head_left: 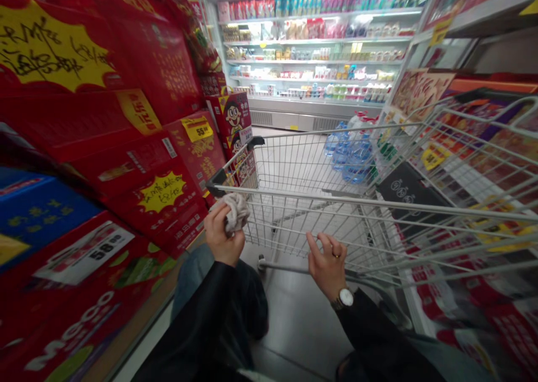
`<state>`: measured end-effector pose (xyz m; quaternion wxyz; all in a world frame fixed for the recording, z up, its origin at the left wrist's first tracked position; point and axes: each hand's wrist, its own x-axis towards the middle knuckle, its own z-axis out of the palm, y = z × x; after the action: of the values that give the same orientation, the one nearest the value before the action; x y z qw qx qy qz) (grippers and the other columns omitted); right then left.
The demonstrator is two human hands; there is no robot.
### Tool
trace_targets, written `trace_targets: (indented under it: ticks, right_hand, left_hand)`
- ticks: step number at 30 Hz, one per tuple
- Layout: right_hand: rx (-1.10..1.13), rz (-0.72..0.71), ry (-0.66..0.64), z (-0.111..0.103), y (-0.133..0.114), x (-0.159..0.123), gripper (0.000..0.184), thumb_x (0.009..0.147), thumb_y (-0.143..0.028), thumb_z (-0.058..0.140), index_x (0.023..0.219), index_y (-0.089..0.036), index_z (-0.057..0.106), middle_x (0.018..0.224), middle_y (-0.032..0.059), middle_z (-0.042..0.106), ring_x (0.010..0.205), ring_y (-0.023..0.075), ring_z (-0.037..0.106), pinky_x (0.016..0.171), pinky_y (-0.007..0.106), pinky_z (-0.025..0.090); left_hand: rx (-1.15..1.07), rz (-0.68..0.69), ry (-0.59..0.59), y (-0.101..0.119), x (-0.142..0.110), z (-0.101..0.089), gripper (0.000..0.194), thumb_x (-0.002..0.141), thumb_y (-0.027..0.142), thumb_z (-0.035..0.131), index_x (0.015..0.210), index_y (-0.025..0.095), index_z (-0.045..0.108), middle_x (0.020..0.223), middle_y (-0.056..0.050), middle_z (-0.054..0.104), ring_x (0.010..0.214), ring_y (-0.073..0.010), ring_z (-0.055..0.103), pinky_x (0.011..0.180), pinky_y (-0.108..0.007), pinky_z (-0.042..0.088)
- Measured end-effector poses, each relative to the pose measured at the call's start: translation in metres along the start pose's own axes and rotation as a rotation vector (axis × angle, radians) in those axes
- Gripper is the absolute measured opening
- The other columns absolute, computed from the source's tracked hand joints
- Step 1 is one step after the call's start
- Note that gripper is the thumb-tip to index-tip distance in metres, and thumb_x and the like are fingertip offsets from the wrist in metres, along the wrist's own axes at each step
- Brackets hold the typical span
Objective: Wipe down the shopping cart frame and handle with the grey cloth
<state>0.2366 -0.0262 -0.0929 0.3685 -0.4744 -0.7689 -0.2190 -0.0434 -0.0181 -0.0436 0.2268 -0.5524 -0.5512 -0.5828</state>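
Left hand [223,237] gripped a crumpled cloth [237,211] at the near left corner of the shopping cart [357,201]; right hand [328,263] half-open, fingers curled, beside its wires; contact could not be told.

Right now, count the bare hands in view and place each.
2: the left hand grips a crumpled cloth at one corner of the shopping cart; the right hand is beside its wire side, below the near top rail. No others show.

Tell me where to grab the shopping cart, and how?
Probably the near top rail of the shopping cart, palm down from the person's side: it's a long, thin bar with open space above, so fingers could curl around it.
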Motion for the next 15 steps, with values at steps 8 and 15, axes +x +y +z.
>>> trace_targets:
  ticks: [8, 15]
  right_hand:
    - [0.006, 0.006, -0.059, -0.002, 0.001, -0.001, 0.051, 0.089, -0.014, 0.061, 0.138, -0.025, 0.059, 0.126, 0.0102, 0.063, 0.12, 0.0269, 0.049, 0.092, 0.043, 0.034]
    - [0.009, 0.004, -0.062, -0.003, 0.002, 0.0, 0.053, 0.088, -0.013, 0.06, 0.139, -0.025, 0.059, 0.127, 0.0103, 0.063, 0.121, 0.0274, 0.049, 0.093, 0.044, 0.034]
  left_hand:
    - [-0.018, 0.016, -0.062, 0.0, -0.016, 0.003, 0.056, 0.068, 0.004, 0.057, 0.122, 0.019, 0.062, 0.125, -0.011, 0.064, 0.119, -0.0268, 0.06, 0.104, -0.043, 0.048]
    - [-0.03, 0.055, -0.016, 0.011, -0.021, 0.008, 0.058, 0.067, 0.003, 0.059, 0.122, 0.019, 0.062, 0.126, -0.012, 0.062, 0.118, -0.0272, 0.06, 0.103, -0.043, 0.048]
